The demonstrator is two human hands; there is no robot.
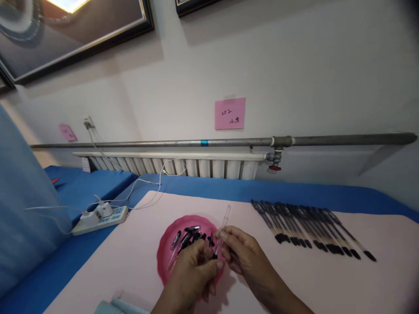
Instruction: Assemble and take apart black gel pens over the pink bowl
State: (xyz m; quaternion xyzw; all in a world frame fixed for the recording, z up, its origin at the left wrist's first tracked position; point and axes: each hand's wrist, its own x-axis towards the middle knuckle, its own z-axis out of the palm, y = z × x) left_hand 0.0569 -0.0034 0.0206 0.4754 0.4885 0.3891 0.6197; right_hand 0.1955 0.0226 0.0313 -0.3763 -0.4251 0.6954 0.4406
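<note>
My right hand (240, 248) is closed, pinching a clear pen barrel (226, 214) between thumb and fingers. The barrel tilts, with its upper end pointing away from me. Close beside it, my left hand (193, 272) is closed around the barrel's lower end, where a small black piece (215, 256) shows at the thumb. Its exact kind is partly hidden by the fingers. Both hands are over the near right side of a pink scalloped bowl (163, 244). Inside the bowl lie black pen caps (185, 240) and other small pen parts, some covered by my left hand.
Several black-and-clear pens (304, 224) lie in a slanted row on the pink sheet (262, 279) at right. A white power strip (104, 222) with plugs and cables stands left on the blue table cover (209, 189). Behind are a radiator (203, 168) and pipe (235, 142).
</note>
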